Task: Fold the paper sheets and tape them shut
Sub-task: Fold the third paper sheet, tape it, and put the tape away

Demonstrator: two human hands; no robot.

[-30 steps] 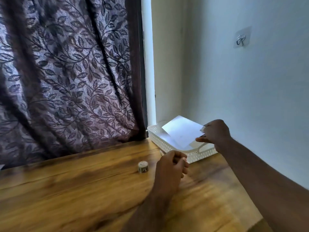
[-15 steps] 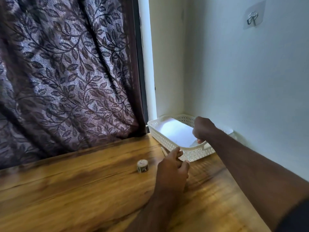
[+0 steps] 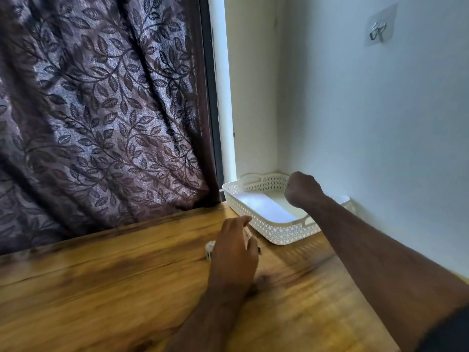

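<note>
Paper (image 3: 266, 208), white and flat, lies on the floor of the white lattice basket (image 3: 284, 236), which sits in the far right corner of the wooden tabletop (image 3: 101, 288), close against the wall. The right hand (image 3: 303, 189) hangs over the basket's far right part, knuckles up, fingers curled under into a fist with nothing showing in it. The sheet is below and to the left of that fist. From where I stand the two look apart, though the arm hides the sheet's right end.

The left hand (image 3: 234, 250) rests on the tabletop just in front of the basket's near left wall. It is blurred, and I cannot tell whether it is grasping anything. A small tape roll (image 3: 209, 246) peeks out at its left side, touching or just beside it.

A dark leaf-patterned curtain (image 3: 101, 110) hangs behind the table's far edge, and a clear stick-on hook (image 3: 378, 30) sits high on the wall.
</note>
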